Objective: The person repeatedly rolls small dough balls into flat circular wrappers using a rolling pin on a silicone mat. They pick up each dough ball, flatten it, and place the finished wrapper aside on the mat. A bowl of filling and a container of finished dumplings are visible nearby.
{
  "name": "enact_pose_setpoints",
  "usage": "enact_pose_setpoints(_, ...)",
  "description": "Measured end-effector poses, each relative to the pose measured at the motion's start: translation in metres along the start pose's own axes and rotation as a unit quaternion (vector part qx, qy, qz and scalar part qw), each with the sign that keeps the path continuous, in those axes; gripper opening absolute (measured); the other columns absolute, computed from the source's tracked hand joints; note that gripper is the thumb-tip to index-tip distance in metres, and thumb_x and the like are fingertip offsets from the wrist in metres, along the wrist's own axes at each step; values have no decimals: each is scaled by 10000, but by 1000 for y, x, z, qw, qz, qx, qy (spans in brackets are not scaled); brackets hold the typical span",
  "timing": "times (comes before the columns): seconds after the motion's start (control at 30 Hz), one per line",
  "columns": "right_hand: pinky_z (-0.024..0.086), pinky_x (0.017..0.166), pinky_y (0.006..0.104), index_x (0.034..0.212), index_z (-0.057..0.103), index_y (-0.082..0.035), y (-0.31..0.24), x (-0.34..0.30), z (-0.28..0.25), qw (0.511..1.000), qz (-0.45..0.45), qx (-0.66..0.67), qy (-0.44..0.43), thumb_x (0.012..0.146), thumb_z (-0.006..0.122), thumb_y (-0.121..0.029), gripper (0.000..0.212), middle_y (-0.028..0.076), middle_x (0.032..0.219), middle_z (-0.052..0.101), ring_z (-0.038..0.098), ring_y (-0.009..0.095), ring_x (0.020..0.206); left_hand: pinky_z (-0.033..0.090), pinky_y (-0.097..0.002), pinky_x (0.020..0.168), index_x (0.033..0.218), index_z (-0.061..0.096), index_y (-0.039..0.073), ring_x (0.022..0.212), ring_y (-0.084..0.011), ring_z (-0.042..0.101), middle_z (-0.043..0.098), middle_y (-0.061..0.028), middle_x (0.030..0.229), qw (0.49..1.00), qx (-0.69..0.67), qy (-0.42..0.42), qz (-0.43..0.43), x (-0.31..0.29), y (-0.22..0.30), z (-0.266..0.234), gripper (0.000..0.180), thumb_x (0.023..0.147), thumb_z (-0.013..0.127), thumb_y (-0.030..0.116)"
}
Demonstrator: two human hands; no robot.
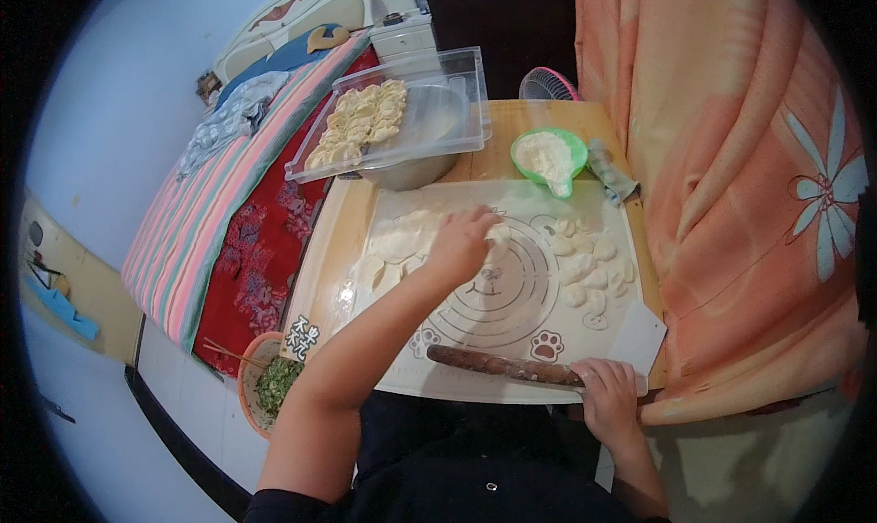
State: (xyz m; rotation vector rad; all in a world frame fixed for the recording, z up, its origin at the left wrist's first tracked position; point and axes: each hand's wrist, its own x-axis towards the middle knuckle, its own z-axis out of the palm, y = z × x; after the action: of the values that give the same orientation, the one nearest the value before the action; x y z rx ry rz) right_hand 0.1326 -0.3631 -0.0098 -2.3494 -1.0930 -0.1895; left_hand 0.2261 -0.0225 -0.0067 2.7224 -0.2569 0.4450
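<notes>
Over the middle of a white pastry mat [475, 340] my left hand [464, 244] is closed, its fingers bent around the edge of a pale dough wrapper [498, 238]. Just left of it lie several flat, overlapping dough wrappers [388, 253]. My right hand [607, 388] grips one end of a dark wooden rolling pin [493, 365], which rests on the mat's near edge. Several small floured dough pieces [585, 269] are scattered on the mat's right side. The fingertips of my left hand are partly hidden.
A clear plastic tray [448, 144] of filled dumplings [361, 121] sits on a metal pot [411, 173]. Beyond the mat is a green bowl of flour [548, 158], beside a rolled cloth-like item [610, 171]. An orange bowl [248, 377] with green filling stands lower left. A curtain [731, 203] borders the right.
</notes>
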Motion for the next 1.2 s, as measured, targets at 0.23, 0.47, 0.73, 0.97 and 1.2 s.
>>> enact_pose_setpoints(0.23,400,885,406,1151,624,-94,5,-7,1,1000,15,-13,11,821,581,-60,334,64,1097,636,591,263,1031,452,-417,1019,1226,634,96,1203,-337,550,594,-118,1320,987,-38,-60,147,40,37,82,435,806,565,6)
enact_pose_setpoints(0.47,393,944,430,1148,624,-83,11,-22,-12,997,78,-12,22,755,600,-1,402,92,1112,630,571,298,1075,462,-423,940,1067,639,92,1090,-325,544,619,-107,1057,988,41,-143,33,-12,6,32,208,887,620,195)
enact_pose_setpoints(0.73,380,1019,443,1161,617,-42,5,-17,-3,981,155,76,83,710,630,59,463,138,1149,617,548,353,1131,495,-338,859,1193,646,39,959,-154,616,685,-78,1026,886,-336,-257,-190,-144,-14,-70,312,951,657,237)
enact_pose_setpoints(0.97,418,1007,340,1245,567,2,4,-6,13,946,212,221,110,820,585,75,431,123,1164,611,573,242,1107,514,-346,816,1214,654,46,890,-139,617,710,-86,988,863,-323,-362,-142,-124,1,-19,320,975,616,255)
enact_pose_setpoints(1.2,429,975,288,1256,562,17,8,-3,19,917,249,286,122,854,558,83,407,87,1134,617,570,155,1074,532,-418,816,1111,646,41,932,-359,679,706,-189,970,978,-139,-66,-142,-86,24,3,244,958,579,219)
